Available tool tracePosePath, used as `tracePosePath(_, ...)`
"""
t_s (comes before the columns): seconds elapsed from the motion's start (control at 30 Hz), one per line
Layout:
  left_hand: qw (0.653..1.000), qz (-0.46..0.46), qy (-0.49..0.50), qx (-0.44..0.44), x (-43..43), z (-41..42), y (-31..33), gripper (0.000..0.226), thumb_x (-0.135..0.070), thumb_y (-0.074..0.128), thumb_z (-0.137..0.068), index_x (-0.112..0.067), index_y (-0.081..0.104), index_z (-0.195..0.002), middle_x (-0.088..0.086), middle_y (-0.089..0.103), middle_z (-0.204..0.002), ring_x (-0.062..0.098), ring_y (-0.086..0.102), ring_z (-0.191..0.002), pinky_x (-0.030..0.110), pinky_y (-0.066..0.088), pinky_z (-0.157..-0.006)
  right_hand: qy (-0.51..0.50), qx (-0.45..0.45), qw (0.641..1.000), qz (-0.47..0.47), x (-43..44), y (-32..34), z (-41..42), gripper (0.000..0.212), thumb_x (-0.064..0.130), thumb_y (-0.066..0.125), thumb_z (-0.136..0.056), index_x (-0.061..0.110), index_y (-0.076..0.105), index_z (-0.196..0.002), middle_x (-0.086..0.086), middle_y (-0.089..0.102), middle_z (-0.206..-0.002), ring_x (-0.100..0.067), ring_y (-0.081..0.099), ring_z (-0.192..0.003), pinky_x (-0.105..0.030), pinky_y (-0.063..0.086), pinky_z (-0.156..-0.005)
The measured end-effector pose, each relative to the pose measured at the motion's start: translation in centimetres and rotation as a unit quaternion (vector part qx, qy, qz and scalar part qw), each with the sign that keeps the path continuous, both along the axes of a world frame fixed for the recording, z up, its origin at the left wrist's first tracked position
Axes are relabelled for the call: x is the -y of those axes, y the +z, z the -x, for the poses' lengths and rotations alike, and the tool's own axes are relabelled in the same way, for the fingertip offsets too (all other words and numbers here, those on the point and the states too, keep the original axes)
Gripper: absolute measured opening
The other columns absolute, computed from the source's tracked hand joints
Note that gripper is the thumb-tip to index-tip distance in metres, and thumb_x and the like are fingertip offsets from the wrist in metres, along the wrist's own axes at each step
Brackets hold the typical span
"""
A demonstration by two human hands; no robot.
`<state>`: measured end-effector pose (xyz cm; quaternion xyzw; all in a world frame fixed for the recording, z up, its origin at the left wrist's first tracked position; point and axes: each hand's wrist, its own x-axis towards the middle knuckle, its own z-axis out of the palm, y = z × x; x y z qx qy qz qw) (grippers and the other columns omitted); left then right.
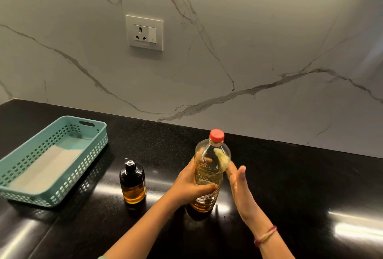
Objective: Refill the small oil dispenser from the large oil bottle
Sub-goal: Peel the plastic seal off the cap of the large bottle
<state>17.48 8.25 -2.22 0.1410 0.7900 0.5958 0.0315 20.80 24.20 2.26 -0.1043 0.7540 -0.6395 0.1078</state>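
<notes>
Left grip (192, 188) clamped round large oil bottle (209, 173), right grip (238, 186) spread flat at its 3 o'clock; I'd steady the base, then unscrew red cap (216, 135).

The bench (290, 186) is glossy black stone. The far wall (248, 41) is smooth veined marble. The large oil bottle (209, 175) is clear ribbed plastic, the small oil dispenser (132, 182) glossy amber glass, the left basket (99, 134) matt teal plastic.

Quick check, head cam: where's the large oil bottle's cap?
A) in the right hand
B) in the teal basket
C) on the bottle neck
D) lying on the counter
C: the red cap sits on the neck of the large oil bottle, which the left hand grips. The right hand is flat and holds nothing.
</notes>
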Motion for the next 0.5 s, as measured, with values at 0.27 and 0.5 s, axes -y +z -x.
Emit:
tracePosePath(0.27,1.000,0.006,0.000,0.005,-0.1,0.2,0.0,0.082,-0.023,0.082,-0.069,-0.043,0.038,-0.135,-0.014,0.053,-0.130,0.000,0.052,-0.122,0.030,0.045,-0.103,0.009,0.045,0.999,-0.015,-0.2,-0.3,1.8,0.093,0.104,0.025,-0.040,0.054,0.051,-0.114,0.042,0.051,-0.115,0.017,0.044,-0.115,-0.017,0.028,-0.105)
tracePosePath(0.5,1.000,0.015,-0.007,0.023,0.2,0.8,-0.2,0.082,-0.037,0.087,-0.059,-0.041,0.047,-0.130,-0.012,0.060,-0.125,0.004,0.056,-0.119,0.039,0.047,-0.104,0.065,0.091,0.993,-0.021,-0.5,0.4,3.6,0.091,0.101,0.021,-0.052,0.050,0.061,-0.117,0.014,0.056,-0.134,-0.015,0.042,-0.134,-0.049,0.022,-0.116)
